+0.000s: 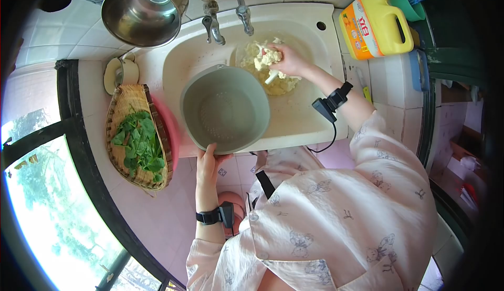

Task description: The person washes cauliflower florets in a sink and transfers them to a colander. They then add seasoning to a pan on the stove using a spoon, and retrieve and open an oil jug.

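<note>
My left hand (210,159) grips the near rim of a grey-green basin (226,107), which has small holes in its bottom and looks empty inside. The basin is tilted over the left part of the white sink (173,60). Over the sink's right part, my right hand (287,60) is closed on cauliflower florets (269,59). Below and around that hand, more pale cauliflower pieces (283,85) lie in a container whose edges are hard to make out.
Two taps (212,24) stand behind the sink, with a steel pot (142,18) at the back left. Green leaves (139,141) fill a woven basket (126,99) on the left, beside a pink basin (169,125). A yellow jug (375,26) and a knife (365,86) are at the right.
</note>
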### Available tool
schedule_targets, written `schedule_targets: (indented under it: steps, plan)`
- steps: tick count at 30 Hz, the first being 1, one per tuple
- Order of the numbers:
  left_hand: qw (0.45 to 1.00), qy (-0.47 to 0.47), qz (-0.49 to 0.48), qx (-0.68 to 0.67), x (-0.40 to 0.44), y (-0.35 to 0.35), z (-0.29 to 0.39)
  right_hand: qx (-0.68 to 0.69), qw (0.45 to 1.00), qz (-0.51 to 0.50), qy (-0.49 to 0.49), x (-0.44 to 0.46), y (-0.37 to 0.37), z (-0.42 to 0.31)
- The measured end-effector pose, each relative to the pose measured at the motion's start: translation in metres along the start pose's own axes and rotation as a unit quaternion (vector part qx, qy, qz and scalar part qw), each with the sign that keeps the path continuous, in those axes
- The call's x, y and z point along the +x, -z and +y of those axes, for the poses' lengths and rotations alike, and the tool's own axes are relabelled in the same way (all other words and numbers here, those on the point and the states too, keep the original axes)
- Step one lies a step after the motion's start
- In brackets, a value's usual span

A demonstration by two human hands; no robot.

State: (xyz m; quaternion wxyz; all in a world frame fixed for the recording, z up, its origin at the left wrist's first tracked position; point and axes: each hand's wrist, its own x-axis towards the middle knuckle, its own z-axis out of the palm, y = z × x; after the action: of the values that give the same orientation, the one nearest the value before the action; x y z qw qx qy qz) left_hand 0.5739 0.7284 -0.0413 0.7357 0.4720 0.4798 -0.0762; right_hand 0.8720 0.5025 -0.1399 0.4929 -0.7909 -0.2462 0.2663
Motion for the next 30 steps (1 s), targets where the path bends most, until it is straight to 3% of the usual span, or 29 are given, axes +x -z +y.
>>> schedule_targets:
  steps: [3,5,8,11,13,14,18,19,21,22,25,26,30]
  plan:
    - [1.000,-0.009,-0.008,0.006,0.001,-0.012,0.002,-0.016,0.998,-0.039,0.038,-0.020,-0.007,-0.082]
    - [1.000,-0.006,-0.018,0.008,0.006,-0.011,-0.002,-0.022,0.991,-0.119,0.049,-0.028,-0.025,-0.112]
    - [1.000,0.003,-0.025,0.003,0.009,-0.013,-0.004,-0.128,0.977,-0.123,0.115,-0.038,-0.068,-0.115]
    - [1.000,0.003,-0.011,-0.008,0.015,-0.006,-0.009,-0.307,0.925,-0.169,0.150,-0.044,-0.072,-0.127]
    - [1.000,0.001,-0.001,-0.008,0.015,0.006,-0.012,-0.145,0.966,-0.211,0.047,-0.029,-0.049,-0.137]
    - [1.000,0.002,-0.001,-0.025,0.015,0.013,-0.012,0.006,0.994,-0.079,0.081,-0.018,-0.058,-0.100]
    - [0.999,-0.031,0.031,-0.029,0.001,0.016,-0.007,-0.183,0.982,0.017,-0.039,0.025,-0.009,0.014]
    - [0.999,-0.030,0.032,-0.029,-0.001,0.018,-0.007,-0.183,0.982,0.016,-0.040,0.016,-0.009,0.028]
    - [0.998,-0.032,0.048,-0.035,-0.001,0.020,-0.005,-0.406,0.901,-0.064,-0.140,0.003,-0.009,0.037]
    - [0.998,-0.031,0.048,-0.035,-0.001,0.021,-0.005,-0.359,0.904,-0.141,-0.184,0.008,-0.012,0.041]
    - [0.998,-0.007,0.052,-0.047,-0.001,0.024,-0.005,-0.387,0.891,-0.161,-0.173,0.009,-0.047,0.047]
    - [0.997,-0.006,0.051,-0.050,0.000,0.024,-0.006,-0.391,0.905,-0.093,-0.143,0.003,-0.061,0.048]
    - [0.996,-0.023,0.053,-0.069,-0.005,0.016,-0.002,-0.396,0.906,-0.102,-0.114,0.003,-0.078,0.058]
